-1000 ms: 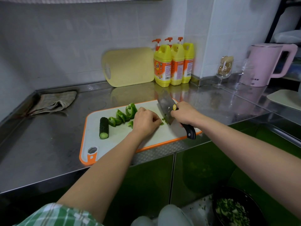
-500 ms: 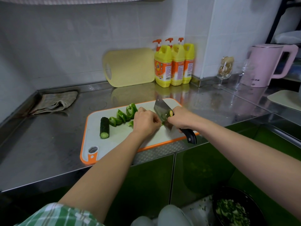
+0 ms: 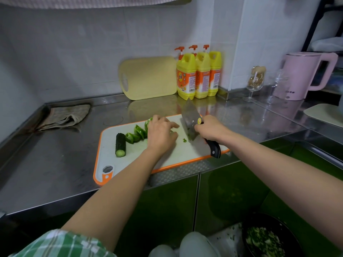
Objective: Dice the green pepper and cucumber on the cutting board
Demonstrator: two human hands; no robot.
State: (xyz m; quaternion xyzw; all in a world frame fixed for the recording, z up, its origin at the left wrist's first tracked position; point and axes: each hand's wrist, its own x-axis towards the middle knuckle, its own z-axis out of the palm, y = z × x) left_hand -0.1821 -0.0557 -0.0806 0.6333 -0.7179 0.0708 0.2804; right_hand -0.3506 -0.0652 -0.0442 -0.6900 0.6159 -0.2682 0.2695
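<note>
Gripping the cleaver (image 3: 190, 121), right hand (image 3: 210, 129) sits by cutting board's (image 3: 104, 145) edge; left hand (image 3: 161, 135) clamps green pepper (image 3: 138, 133).

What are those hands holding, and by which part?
Right hand grips the cleaver by its handle, near the blade. Left hand pins a pepper piece down.

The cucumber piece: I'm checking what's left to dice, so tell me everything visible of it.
The cucumber is a short cylinder with dark green, bumpy skin and a flat-cut near end showing pale green flesh. It lies on its side, undiced, on the left part of the white cutting board. Right of it lie pepper strips; contact unclear. The left hand and right hand are clear of it.
</note>
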